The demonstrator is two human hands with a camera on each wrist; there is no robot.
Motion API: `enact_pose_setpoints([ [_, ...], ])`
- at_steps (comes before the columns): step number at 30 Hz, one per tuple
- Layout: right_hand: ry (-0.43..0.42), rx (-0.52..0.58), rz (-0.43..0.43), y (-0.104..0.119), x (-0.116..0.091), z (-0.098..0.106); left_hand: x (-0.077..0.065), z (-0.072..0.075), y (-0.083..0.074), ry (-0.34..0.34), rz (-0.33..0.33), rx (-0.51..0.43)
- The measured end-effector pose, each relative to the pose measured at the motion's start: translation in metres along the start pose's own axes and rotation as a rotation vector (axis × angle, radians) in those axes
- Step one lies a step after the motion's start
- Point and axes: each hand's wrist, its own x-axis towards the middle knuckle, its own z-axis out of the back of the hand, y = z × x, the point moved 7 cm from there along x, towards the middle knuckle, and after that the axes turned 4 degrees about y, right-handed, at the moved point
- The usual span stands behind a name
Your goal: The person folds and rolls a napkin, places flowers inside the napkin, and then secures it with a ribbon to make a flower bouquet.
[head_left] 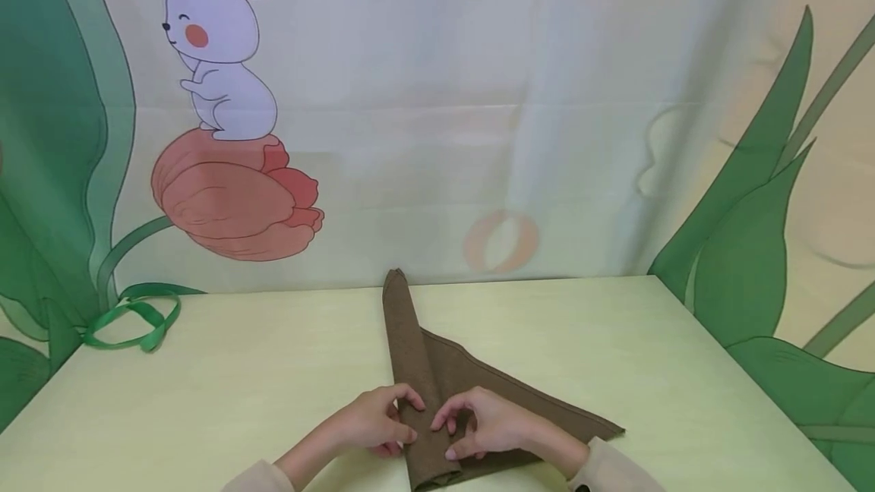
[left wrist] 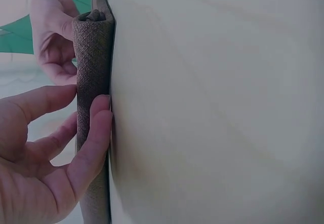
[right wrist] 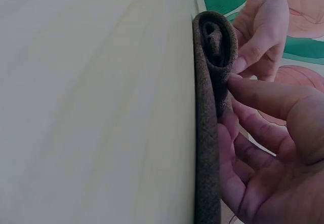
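A brown cloth (head_left: 506,395) lies on the table, its left part rolled into a long tube (head_left: 408,340) that points away from me. The unrolled part spreads rightward to a pointed corner. My left hand (head_left: 376,417) holds the tube's near part from the left, with bent fingers and thumb on it. From the right, my right hand (head_left: 494,425) grips the same part with curled fingers and thumb. In the right wrist view the roll's near end (right wrist: 216,39) shows its spiral layers. The left wrist view shows the left fingers (left wrist: 96,138) along the roll's side.
The pale table (head_left: 239,370) reaches back to a hanging cloth backdrop (head_left: 410,135) printed with a rabbit, flowers and leaves. A green ribbon (head_left: 153,329) lies in loops at the table's far left corner. The tube's far end reaches the table's back edge.
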Motion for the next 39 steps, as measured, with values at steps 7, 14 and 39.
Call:
enact_pose_setpoints([
  [7, -0.005, -0.028, 0.042, 0.006, -0.004, 0.002, 0.001, 0.001, -0.003, -0.014, -0.025, 0.041],
  [14, -0.016, -0.031, 0.053, 0.004, -0.005, 0.005, 0.002, 0.0, -0.009, -0.012, -0.048, 0.061],
  [39, -0.075, -0.077, 0.003, 0.001, -0.006, 0.001, 0.058, 0.056, 0.031, 0.083, 0.1, -0.151],
])
